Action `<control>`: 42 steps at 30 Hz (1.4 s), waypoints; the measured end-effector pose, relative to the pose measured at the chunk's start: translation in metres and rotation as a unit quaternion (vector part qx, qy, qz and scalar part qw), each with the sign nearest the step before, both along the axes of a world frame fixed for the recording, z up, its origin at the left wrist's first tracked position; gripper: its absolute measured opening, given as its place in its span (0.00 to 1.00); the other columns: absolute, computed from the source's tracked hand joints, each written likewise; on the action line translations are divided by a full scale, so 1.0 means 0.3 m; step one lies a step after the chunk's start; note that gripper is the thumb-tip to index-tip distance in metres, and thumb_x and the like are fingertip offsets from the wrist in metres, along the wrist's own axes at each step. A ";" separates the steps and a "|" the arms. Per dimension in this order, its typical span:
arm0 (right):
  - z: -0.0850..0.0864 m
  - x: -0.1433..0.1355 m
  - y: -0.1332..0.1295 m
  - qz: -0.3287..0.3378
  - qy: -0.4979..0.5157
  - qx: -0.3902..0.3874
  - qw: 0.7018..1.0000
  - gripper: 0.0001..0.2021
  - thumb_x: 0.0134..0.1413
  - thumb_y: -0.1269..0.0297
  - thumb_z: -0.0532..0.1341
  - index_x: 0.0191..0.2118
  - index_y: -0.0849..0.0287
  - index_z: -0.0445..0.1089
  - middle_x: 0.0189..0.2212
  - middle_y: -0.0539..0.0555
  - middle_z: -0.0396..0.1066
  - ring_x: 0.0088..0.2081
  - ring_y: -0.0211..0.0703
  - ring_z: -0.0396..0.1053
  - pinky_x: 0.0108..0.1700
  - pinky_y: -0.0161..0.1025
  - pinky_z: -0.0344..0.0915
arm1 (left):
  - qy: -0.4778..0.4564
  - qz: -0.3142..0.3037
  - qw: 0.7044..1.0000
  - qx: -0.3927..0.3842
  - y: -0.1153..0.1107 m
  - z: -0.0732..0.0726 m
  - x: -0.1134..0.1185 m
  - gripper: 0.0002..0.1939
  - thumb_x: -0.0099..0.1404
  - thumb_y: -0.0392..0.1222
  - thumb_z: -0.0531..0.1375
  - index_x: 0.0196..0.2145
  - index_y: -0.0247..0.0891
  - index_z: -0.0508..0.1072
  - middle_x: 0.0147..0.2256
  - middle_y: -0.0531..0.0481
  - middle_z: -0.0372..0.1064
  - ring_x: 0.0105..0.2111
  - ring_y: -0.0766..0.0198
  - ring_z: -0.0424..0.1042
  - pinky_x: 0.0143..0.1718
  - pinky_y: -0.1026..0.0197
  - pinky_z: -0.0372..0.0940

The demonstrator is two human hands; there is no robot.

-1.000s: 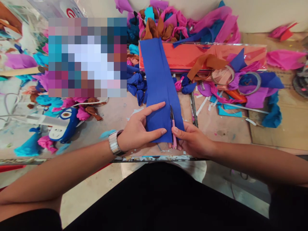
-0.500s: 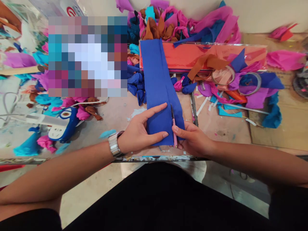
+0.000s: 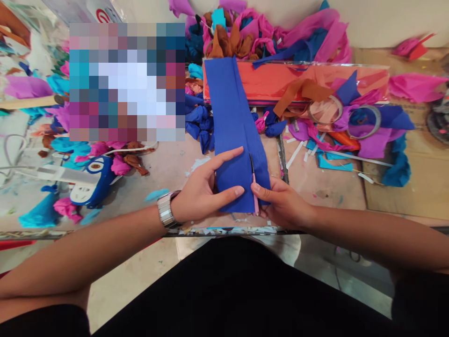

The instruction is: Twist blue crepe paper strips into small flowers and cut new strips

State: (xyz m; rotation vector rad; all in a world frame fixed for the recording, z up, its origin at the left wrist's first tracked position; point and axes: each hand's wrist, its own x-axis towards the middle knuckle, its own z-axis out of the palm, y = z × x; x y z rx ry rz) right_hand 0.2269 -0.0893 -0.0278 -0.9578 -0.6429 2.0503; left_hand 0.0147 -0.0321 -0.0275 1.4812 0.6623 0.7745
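Note:
A long folded strip of blue crepe paper [image 3: 229, 107] runs away from me across the table. My left hand [image 3: 206, 185] holds its near left side, index finger and thumb stretched over the top and the other fingers passing out of sight at the paper's edge. A metal-band watch [image 3: 167, 209] is on that wrist. My right hand [image 3: 280, 201] is closed round the pink handles of a pair of scissors [image 3: 255, 187], at the paper's near right side. The dark blades point away from me along a slit in the paper; the lower handles are mostly hidden.
Behind lies a clear-wrapped red paper pack [image 3: 280, 84], with heaped crepe scraps [image 3: 308, 28] beyond it. Tape rolls [image 3: 365, 122] and paper offcuts lie to the right. On the left are a blue-and-white power strip [image 3: 93, 182] and a pixelated area. Cardboard [image 3: 403, 196] covers the far right.
The near part of the blue crepe paper has shifted slightly to the right, and the scissors have moved a little with it. Both hands keep nearly the same place.

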 end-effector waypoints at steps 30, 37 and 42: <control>-0.006 -0.003 -0.013 -0.012 -0.007 -0.043 0.999 0.16 0.55 0.53 0.76 0.40 0.56 0.74 0.27 0.47 0.75 0.27 0.37 0.70 0.33 0.37 0.71 | -0.021 0.061 0.996 -0.065 0.025 -0.022 0.003 0.36 0.61 0.44 0.75 0.64 0.42 0.72 0.59 0.40 0.76 0.54 0.48 0.80 0.57 0.43 0.78; 0.008 -0.004 -0.010 -0.004 0.021 -0.047 0.999 0.21 0.55 0.55 0.75 0.50 0.57 0.75 0.41 0.54 0.83 0.43 0.46 0.80 0.48 0.46 0.77 | -0.050 0.058 0.994 -0.077 0.029 -0.024 0.006 0.37 0.60 0.42 0.75 0.65 0.43 0.71 0.56 0.42 0.78 0.51 0.52 0.82 0.54 0.46 0.80; 0.010 0.001 -0.008 0.026 0.047 -0.071 0.996 0.22 0.55 0.54 0.76 0.51 0.58 0.75 0.42 0.56 0.84 0.41 0.47 0.82 0.47 0.46 0.80 | -0.040 0.058 0.994 -0.085 0.025 -0.020 0.007 0.37 0.60 0.43 0.75 0.65 0.42 0.71 0.56 0.41 0.78 0.51 0.51 0.82 0.53 0.47 0.81</control>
